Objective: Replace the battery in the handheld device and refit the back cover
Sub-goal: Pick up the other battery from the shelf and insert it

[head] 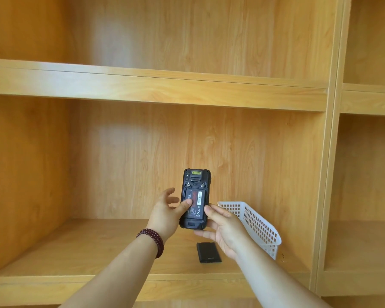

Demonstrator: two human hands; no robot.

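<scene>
Wooden shelving [156, 85] in a warm honey tone fills the head camera's view, with two bare forearms reaching up from the bottom edge. Held upright in front of the lower compartment is a black handheld device [195, 198], its back facing the camera and its cover off. A battery [195, 204] with a red and white label sits in the open bay. The right hand [222, 230] grips the device's lower right edge, thumb on the side and fingers wrapped behind and under it. The left hand [167, 210] is at the device's left side, its thumb pressed flat on the battery label and its other fingers spread loosely apart behind. A string of dark red beads [152, 241] circles the left wrist. On the shelf board below the hands lies a flat black rectangular piece [208, 252], either the back cover or another battery; which one cannot be told. Just to its right, behind the right hand, stands a white perforated plastic basket [258, 227], tilted outward.
</scene>
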